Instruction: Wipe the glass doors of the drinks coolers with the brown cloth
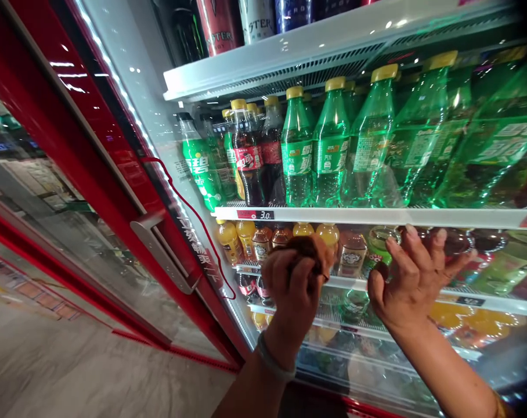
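A crumpled brown cloth (322, 258) is bunched in my left hand (289, 278), whose fingers are curled round it. The wrist wears a grey band (274, 357). My right hand (414, 278) holds nothing; its fingers are spread and point up, just below the white shelf edge (376, 217). Both hands are in front of a drinks cooler, where faint reflections suggest a glass pane. I cannot tell whether either hand touches it. Behind them stand green soda bottles (331, 145) with yellow caps, and dark cola bottles (247, 157) to their left.
At left is a red-framed door with a metal handle (165, 252). A thin red cord (194, 215) hangs along the cooler's left side. Energy drink cans (257, 20) line the upper shelf. Small juice bottles (228, 241) sit lower down. Grey floor (115, 377) shows at lower left.
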The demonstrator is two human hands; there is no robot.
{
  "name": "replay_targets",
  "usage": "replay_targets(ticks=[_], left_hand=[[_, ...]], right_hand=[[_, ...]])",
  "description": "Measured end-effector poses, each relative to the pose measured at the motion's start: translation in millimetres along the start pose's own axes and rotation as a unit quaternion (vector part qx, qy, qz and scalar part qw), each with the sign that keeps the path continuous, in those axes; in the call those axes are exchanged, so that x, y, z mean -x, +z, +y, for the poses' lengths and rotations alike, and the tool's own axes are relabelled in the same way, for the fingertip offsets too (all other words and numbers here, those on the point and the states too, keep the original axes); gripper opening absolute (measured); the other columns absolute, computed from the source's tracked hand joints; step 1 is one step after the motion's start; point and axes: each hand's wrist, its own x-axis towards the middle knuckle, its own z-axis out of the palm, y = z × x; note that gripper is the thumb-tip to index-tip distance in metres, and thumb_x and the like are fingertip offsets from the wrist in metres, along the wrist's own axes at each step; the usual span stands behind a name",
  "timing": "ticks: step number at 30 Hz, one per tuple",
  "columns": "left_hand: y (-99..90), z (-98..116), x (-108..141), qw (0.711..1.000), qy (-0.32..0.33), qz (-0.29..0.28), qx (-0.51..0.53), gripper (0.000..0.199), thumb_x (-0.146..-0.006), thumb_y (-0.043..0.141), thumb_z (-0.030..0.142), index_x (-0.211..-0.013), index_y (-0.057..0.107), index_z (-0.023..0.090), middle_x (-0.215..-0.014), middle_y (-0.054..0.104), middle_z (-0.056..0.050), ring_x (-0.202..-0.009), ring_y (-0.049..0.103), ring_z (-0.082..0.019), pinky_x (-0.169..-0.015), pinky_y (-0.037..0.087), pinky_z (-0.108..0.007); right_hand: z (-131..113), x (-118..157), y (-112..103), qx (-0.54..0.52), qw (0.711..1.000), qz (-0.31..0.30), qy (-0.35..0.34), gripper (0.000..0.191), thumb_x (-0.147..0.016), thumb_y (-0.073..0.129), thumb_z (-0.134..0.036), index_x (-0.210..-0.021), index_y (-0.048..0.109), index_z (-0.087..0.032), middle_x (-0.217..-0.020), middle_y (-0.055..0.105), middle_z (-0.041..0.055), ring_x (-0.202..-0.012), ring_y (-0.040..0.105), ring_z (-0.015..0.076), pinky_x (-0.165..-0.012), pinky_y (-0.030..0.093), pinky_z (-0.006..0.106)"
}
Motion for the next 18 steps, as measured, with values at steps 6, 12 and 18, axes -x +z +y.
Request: replay_targets(ticks=[6, 12, 18], left_hand=[[-4.0, 5.2, 45.2, 0.996, 0.043, -0.071, 0.013, 0.02, -0.085, 0.075, 0.01, -0.099, 0.067, 0.023, -0.11, 0.066, -0.005, -0.11, 0.059, -0.022, -0.099, 0.054, -0.039], [-33.5, -47.0, -5.6, 0.999, 0.006, -0.027, -0.038, 0.022, -0.089, 0.075, 0.019, -0.108, 0.066, 0.025, -0.115, 0.064, -0.007, -0.114, 0.061, -0.024, -0.102, 0.053, -0.044], [-38.7, -48.8, 4.7, 0.999, -0.034, -0.025, -0.031, 0.022, -0.089, 0.074, 0.02, -0.108, 0.064, 0.024, -0.117, 0.061, -0.008, -0.114, 0.059, -0.024, -0.101, 0.053, -0.044]], right_hand=[[-46.1, -5.4, 19.0, 0.011, 0.999, -0.028, -0.021, 0.069, -0.098, 0.057, -0.024, -0.163, 0.035, -0.032, -0.167, 0.043, 0.0099, -0.162, 0.026, 0.028, -0.131, 0.004, 0.068], [-51.4, -3.5, 25.2, 0.026, 0.999, -0.007, -0.044, 0.072, -0.095, 0.061, -0.021, -0.163, 0.038, -0.028, -0.169, 0.037, 0.0105, -0.162, 0.026, 0.0263, -0.133, 0.009, 0.061], [-53.4, -2.6, 24.5, 0.035, 0.999, 0.009, -0.041, 0.073, -0.093, 0.066, -0.021, -0.161, 0.041, -0.031, -0.165, 0.045, 0.0101, -0.159, 0.034, 0.029, -0.133, 0.015, 0.061]])
